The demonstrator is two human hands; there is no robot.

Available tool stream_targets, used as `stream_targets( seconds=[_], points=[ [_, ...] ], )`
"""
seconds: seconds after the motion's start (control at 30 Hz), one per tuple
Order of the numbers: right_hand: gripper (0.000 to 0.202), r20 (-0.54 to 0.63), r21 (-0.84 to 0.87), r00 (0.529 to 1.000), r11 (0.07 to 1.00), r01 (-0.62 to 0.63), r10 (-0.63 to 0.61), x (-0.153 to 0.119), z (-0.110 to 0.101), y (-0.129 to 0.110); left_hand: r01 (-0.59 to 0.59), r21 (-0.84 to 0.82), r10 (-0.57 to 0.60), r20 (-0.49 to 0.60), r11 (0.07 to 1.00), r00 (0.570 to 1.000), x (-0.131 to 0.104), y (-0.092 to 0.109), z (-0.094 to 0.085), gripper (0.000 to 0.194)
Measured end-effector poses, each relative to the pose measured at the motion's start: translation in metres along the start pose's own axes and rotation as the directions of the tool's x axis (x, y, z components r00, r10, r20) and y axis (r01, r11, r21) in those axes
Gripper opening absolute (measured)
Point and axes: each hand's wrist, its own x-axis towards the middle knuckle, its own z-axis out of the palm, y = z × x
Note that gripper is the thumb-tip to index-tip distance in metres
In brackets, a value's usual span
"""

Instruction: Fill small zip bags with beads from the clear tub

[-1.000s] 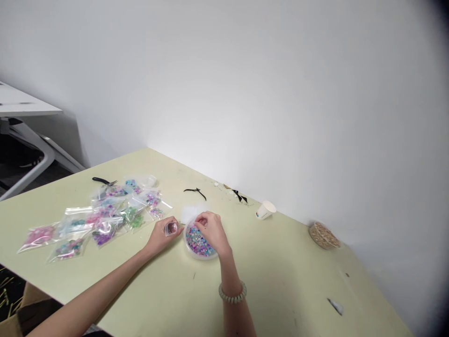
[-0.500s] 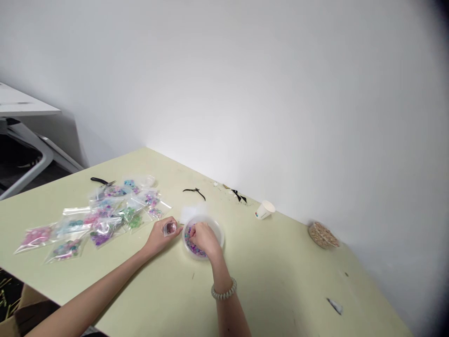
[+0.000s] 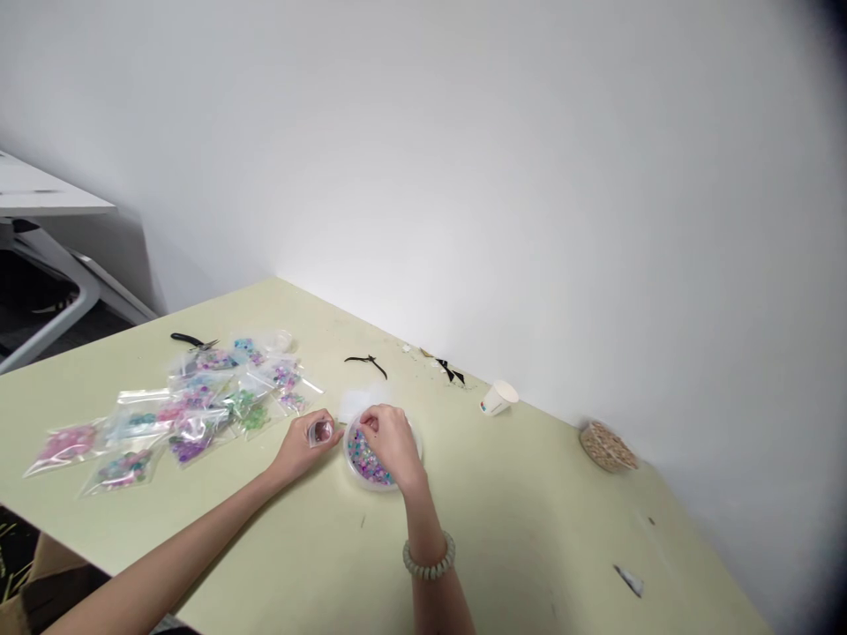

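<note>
My left hand (image 3: 301,447) is closed round a small clear plastic bag (image 3: 321,431) with its mouth held open towards me; something pinkish shows inside. Just right of it stands a round white plastic tub (image 3: 357,481) holding many small purple, pink and blue beads (image 3: 368,459). My right hand (image 3: 392,441) is over the tub, thumb and fingertips pinched together above the beads. Whatever sits between those fingertips is too small to make out. A bracelet of pale round beads (image 3: 429,557) circles my right wrist.
Several clear zip bags of coloured beads (image 3: 198,423) lie to the left. Black-handled pliers (image 3: 191,340) rest behind them, with another black-handled tool (image 3: 368,363) nearer the middle. A paper cup (image 3: 498,398) lies tilted by the wall, and a container of brown bits (image 3: 607,446) stands right.
My right hand has lifted from down among the beads to just above them, its fingers pinched. The left hand and its bag stay in place.
</note>
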Motion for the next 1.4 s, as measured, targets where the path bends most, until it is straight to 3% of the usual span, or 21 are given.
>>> stream_targets(
  seconds=[0.17, 0.4, 0.83, 1.4],
  points=[
    [0.01, -0.024, 0.088, 0.996, 0.993, 0.083, -0.081, -0.001, 0.003, -0.019, 0.001, -0.009, -0.001, -0.016, 1.0, 1.0, 0.0, 0.001, 0.0, 0.028],
    [0.011, 0.025, 0.013, 0.989, 0.989, 0.149, -0.149, -0.001, 0.017, -0.025, 0.004, -0.044, -0.004, 0.008, 0.999, 1.0, 0.001, -0.003, -0.001, 0.019],
    [0.011, 0.052, -0.104, 0.986, 0.982, 0.161, -0.156, -0.001, 0.022, -0.026, 0.006, -0.052, -0.005, 0.02, 0.999, 1.0, 0.001, 0.0, 0.0, 0.014],
    [0.01, 0.072, -0.126, 0.982, 0.975, 0.185, -0.177, -0.002, 0.025, -0.03, -0.023, -0.035, 0.023, 0.015, 0.999, 1.0, 0.0, -0.005, 0.002, 0.01]
  ],
)
